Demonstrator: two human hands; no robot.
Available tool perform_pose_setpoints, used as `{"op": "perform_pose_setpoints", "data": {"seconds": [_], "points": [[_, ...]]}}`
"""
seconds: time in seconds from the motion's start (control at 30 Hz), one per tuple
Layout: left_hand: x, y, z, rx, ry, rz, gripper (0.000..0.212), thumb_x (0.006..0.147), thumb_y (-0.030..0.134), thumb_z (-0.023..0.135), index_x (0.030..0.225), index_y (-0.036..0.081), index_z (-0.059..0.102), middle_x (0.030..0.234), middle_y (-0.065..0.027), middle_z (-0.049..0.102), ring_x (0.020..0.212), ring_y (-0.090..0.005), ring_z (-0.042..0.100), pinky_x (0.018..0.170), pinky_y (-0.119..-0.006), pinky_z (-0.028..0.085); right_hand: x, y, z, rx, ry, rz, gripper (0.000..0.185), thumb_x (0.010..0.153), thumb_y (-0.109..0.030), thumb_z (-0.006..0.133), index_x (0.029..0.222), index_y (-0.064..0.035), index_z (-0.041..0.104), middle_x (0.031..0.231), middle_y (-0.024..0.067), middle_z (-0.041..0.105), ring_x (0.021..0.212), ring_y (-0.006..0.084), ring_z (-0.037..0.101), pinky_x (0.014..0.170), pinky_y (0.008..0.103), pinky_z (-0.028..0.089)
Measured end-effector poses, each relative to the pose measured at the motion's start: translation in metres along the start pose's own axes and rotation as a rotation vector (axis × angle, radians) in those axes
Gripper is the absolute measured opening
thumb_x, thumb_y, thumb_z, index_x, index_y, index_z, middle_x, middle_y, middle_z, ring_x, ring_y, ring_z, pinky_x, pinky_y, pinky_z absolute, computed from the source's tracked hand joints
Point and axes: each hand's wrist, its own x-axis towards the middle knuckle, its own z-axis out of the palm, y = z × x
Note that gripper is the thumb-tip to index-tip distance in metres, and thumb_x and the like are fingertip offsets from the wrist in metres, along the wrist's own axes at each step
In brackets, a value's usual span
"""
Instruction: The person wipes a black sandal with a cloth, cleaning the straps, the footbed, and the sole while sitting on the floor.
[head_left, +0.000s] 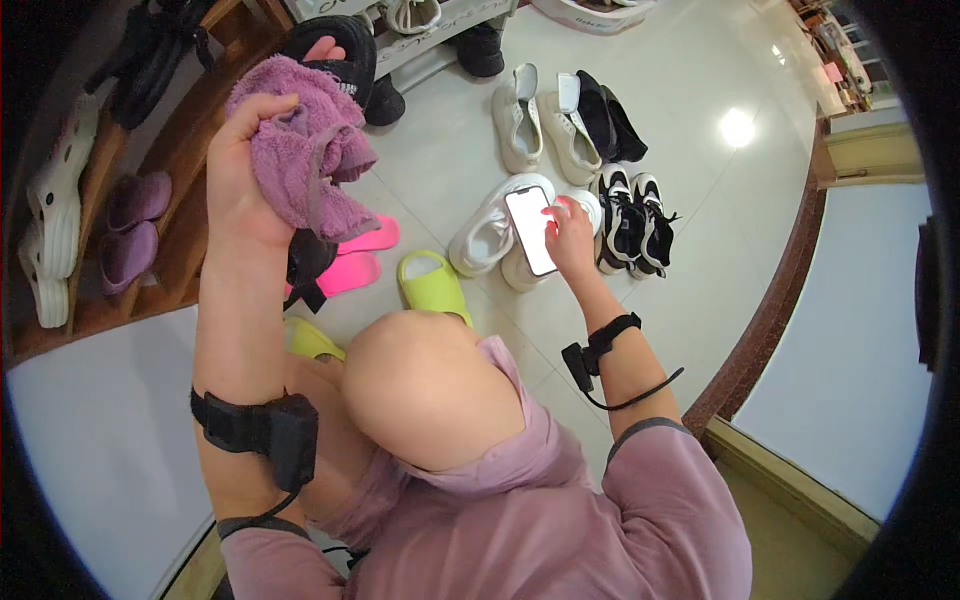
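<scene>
My left hand (251, 157), raised at the left, grips a crumpled purple terry cloth (322, 161). Behind the cloth is a black slide sandal (356, 49), with fingertips showing through its opening; the cloth hides much of how it is held. My right hand (571, 234) has its fingertips at the screen of a smartphone (529, 232). That phone rests on a pair of white sneakers (480, 238), its screen lit almost wholly white. The right fingers are slightly apart and hold nothing.
Black-and-white sneakers (616, 217), cream shoes (517, 135) and black shoes (611, 120) stand on the tiles. Pink slides (349, 274) lie left, lime-green slides (435, 289) by my knees. A wooden shoe rack (180, 161) lines the left side; a white rack (442, 34) stands ahead.
</scene>
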Motion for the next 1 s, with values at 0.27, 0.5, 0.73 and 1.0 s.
{"op": "perform_pose_setpoints", "data": {"seconds": [0.27,0.5,0.73,1.0], "points": [[-0.002,0.0,0.003,-0.061,0.066,0.0,0.058,0.081,0.011,0.054,0.136,-0.006,0.051,0.129,-0.0162,0.061,0.1,-0.0263,0.067,0.09,-0.04,0.056,-0.005,-0.018,-0.002,-0.04,-0.111,0.141,0.08,0.075,-0.034,0.079,0.14,-0.0047,0.045,0.126,0.0212,0.056,0.111,0.0365,0.058,0.094,0.0482,0.048],[0.0,0.002,-0.004,-0.004,-0.046,-0.008,0.064,0.082,0.01,0.053,0.142,-0.008,0.041,0.145,-0.0202,0.049,0.117,-0.0269,0.059,0.103,-0.038,0.049,-0.016,-0.029,0.006,-0.238,-0.13,0.146,0.114,0.066,-0.045,0.083,0.152,-0.0003,0.023,0.116,0.0251,0.057,0.106,0.0434,0.057,0.092,0.0479,0.049],[-0.003,0.002,-0.003,-0.005,-0.011,0.001,0.067,0.08,0.011,0.055,0.142,-0.009,0.04,0.146,-0.0202,0.048,0.118,-0.028,0.059,0.102,-0.039,0.05,-0.028,-0.039,0.009,-0.279,-0.148,0.238,0.109,0.067,-0.048,0.082,0.15,-0.0021,0.03,0.114,0.0231,0.057,0.1,0.0403,0.059,0.086,0.0451,0.053],[-0.005,0.004,0.002,-0.106,-0.012,0.027,0.059,0.081,0.01,0.053,0.137,-0.008,0.049,0.128,-0.0185,0.061,0.098,-0.0285,0.068,0.09,-0.041,0.057,0.005,-0.021,-0.016,-0.031,0.04,0.198,0.085,0.077,-0.046,0.078,0.137,0.0042,0.046,0.118,0.0282,0.059,0.109,0.0437,0.06,0.091,0.0481,0.05]]}}
